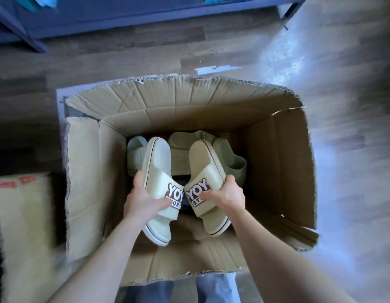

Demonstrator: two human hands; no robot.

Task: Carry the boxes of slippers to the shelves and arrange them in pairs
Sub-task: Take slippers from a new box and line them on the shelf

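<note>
slippers (159,171) gripped one each by left hand (143,199) and right hand (227,196).

Left slipper (157,169) beside right slipper (206,162), both inside the box (277,160).

Grey wood-plank floor (351,119), bright glare

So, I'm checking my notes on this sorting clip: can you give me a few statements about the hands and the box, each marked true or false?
1. The left hand grips a cream slipper. True.
2. The right hand is empty. False: it grips the other cream slipper.
3. Green slippers lie inside the cardboard box. True.
4. The cardboard box is closed. False: its flaps are open and both held slippers are over the opening.
</note>
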